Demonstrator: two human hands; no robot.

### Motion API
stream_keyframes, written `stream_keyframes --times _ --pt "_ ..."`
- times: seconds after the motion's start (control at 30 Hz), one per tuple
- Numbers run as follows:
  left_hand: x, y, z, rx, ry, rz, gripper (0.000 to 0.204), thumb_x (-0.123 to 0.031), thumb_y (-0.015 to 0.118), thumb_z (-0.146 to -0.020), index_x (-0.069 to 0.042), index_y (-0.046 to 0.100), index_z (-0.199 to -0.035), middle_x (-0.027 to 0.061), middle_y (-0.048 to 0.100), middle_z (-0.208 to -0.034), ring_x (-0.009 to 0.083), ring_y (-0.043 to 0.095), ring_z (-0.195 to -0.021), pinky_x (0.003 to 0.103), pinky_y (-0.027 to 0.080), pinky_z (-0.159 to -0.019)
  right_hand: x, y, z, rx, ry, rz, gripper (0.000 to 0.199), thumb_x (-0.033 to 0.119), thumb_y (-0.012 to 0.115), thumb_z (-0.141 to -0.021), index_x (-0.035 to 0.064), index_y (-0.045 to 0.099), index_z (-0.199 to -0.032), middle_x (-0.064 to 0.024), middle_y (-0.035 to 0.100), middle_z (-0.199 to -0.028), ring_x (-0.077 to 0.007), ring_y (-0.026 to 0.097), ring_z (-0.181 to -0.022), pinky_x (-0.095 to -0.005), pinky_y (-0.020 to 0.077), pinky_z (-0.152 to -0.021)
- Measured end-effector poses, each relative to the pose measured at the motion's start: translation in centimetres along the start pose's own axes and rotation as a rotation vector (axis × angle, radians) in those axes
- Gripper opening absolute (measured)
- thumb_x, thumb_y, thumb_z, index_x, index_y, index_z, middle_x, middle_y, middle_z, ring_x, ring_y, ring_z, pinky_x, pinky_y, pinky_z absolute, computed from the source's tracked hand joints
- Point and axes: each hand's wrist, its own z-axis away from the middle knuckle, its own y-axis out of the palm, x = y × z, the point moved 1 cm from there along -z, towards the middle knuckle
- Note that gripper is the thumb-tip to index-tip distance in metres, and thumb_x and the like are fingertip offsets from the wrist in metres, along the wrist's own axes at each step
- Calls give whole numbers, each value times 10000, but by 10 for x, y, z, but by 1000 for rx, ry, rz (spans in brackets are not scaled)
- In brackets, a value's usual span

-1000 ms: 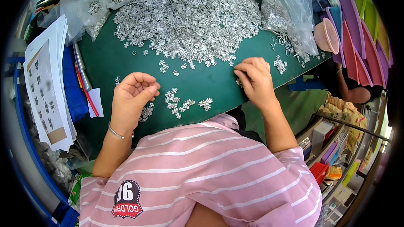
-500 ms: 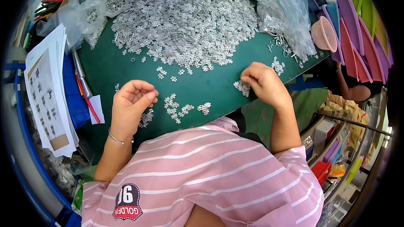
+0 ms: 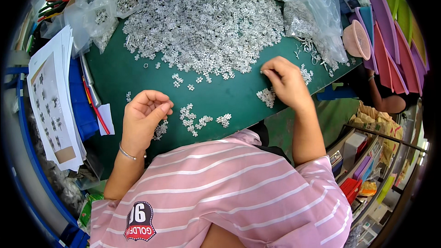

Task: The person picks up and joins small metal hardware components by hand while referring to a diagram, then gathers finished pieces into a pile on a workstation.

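- While the person leans over the green surface [image 3: 229, 98], the left hand [image 3: 144, 119] rests palm-up near its front edge, fingers [image 3: 161, 109] curled loosely inward; whether they hold a piece I cannot tell
- Just beside that hand lie small clusters of silvery metal pieces [image 3: 193, 119], set apart from the main stock
- The right hand [image 3: 287, 82] sits further out, fingers [image 3: 271, 70] pinched together at the fringe of the scattered pieces, apparently nipping one; a small sorted heap [image 3: 266, 96] lies touching its wrist side
- Judged from this, the step in hand is picking and grouping single pieces; the next pick calls for a fine pinch that lifts one piece without dragging its neighbours
- Beyond spreads the big pile [image 3: 206, 23], with clear plastic bags [image 3: 317, 9] at the far edge and printed sheets [image 3: 48, 96] at the left
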Motion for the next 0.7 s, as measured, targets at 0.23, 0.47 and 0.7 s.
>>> stream_keyframes --times 0.23,0.47,0.7 --pt "-2 0 -4 -6 7 -23 113 12 639 -899 -1 623 -1011 80 684 -931 107 627 -780 212 491 -681 15 -25 9 226 0 19 77 -10 684 -774 -9 683 -851 -139 638 -793 -331 626 -776 -400 489 -689" --pt "-8 8 0 221 528 -900 244 8 755 -739 -42 688 -968 101 643 -902 258 617 -799 326 499 -708 72 44 3 259 -394 -116 110 46 726 -749 76 672 -840 -53 613 -840 -257 596 -815 -377 430 -725" --pt "7 19 2 168 588 -1092 257 -11 765 -696 -75 665 -924 63 600 -939 273 589 -882 379 439 -771 81 68 0 366 -416 -46 116 37 698 -760 80 683 -866 -43 609 -856 -254 585 -822 -373 427 -729"
